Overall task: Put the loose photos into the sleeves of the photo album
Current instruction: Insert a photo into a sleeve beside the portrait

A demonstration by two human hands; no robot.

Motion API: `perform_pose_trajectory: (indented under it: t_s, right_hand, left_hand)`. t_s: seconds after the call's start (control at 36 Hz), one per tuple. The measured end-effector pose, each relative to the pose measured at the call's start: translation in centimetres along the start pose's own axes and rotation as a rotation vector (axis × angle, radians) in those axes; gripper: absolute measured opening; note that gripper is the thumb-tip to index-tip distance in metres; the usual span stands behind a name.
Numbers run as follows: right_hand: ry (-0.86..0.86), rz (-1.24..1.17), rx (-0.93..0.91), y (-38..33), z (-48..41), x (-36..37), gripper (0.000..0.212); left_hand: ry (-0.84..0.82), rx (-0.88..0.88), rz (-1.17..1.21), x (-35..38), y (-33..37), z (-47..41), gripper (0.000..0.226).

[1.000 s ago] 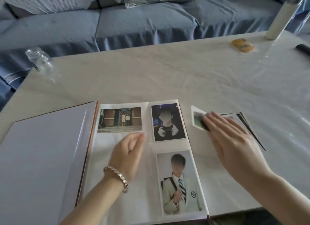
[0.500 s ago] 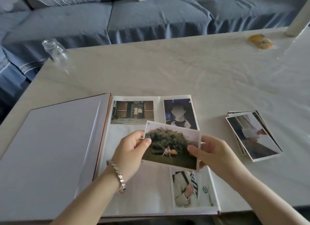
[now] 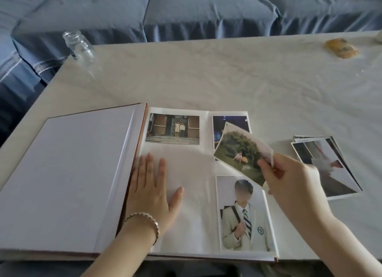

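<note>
The photo album (image 3: 68,173) lies open on the table in front of me. Its right page holds a doorway photo (image 3: 172,129), a dark portrait (image 3: 229,121) partly covered, and a portrait of a person in a pale blazer (image 3: 245,216). My left hand (image 3: 153,190) lies flat, fingers straight, on the bare sleeve at the page's left. My right hand (image 3: 289,183) pinches the corner of a loose garden photo (image 3: 241,152), tilted above the page's right side. A stack of loose photos (image 3: 326,165) sits on the table to the right of the album.
A small glass jar (image 3: 79,46) stands near the table's far left edge. A yellow object (image 3: 341,48) lies at the far right. A blue sofa (image 3: 186,10) runs behind the white table (image 3: 206,76).
My left hand let go of the garden photo and came down flat on the album page. My right hand alone now holds the photo, tilted and shifted right.
</note>
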State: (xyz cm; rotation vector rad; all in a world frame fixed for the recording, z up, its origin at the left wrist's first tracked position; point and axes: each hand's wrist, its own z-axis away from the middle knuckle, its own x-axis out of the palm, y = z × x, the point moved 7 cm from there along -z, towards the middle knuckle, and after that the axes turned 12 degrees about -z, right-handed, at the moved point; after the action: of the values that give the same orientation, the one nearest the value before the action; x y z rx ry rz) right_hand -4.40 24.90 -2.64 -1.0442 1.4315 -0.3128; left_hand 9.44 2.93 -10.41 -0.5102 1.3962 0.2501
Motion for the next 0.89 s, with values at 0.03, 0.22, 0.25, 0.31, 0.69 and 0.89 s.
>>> perform_pose_trajectory:
  t_s: [0.03, 0.22, 0.25, 0.31, 0.69, 0.89]
  right_hand:
    - [-0.022, 0.0, 0.0, -0.2, 0.2, 0.4, 0.018]
    - [-0.326, -0.116, 0.261, 0.8, 0.8, 3.6, 0.016]
    - [-0.368, -0.152, 0.311, 1.1, 0.7, 3.9, 0.015]
    - [-0.441, -0.216, 0.391, 1.8, 0.3, 4.3, 0.009]
    - [-0.721, -0.286, 0.453, -0.3, -2.7, 11.0, 0.015]
    - [-0.665, -0.388, 0.484, -0.6, -2.7, 11.2, 0.006]
  left_hand:
    - [0.006, -0.007, -0.001, -0.1, 0.0, 0.0, 0.073]
    - [0.072, -0.03, -0.013, -0.1, -0.2, 0.1, 0.073]
    - [0.068, -0.023, -0.011, -0.1, -0.2, 0.0, 0.075]
    - [0.079, -0.022, -0.012, 0.0, -0.2, 0.0, 0.078]
    - [0.152, -0.027, -0.033, 0.2, -0.2, -0.1, 0.073]
    - [0.16, -0.019, -0.023, 0.1, -0.1, -0.1, 0.073]
